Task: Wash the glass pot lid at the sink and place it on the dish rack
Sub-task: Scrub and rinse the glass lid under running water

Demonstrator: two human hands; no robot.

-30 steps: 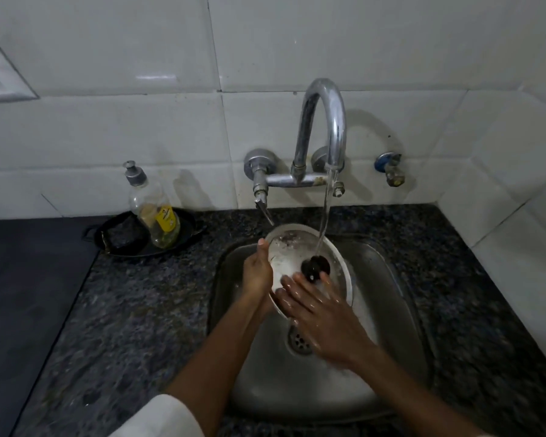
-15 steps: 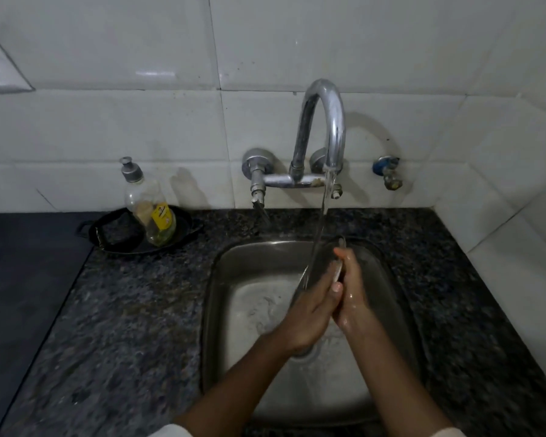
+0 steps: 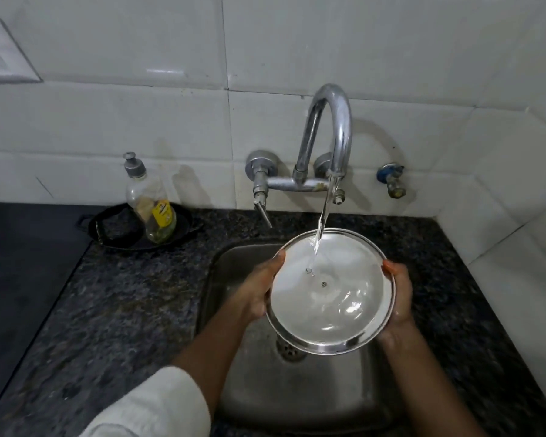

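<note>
Glass, rimmed in steel, now faces the camera: the pot lid point(image 3: 330, 291) has been turned from edge-on half a second ago to underside up, above the sink point(image 3: 300, 402), water from the tap point(image 3: 328, 134) striking it. Left hand point(image 3: 257, 293) and right hand point(image 3: 397, 298) each clasp the rim at opposite sides. Rinsing looks nearly finished; no dish rack is in view.

Bare forearms, a white sleeve point(image 3: 158, 405) pushed up the left arm
</note>
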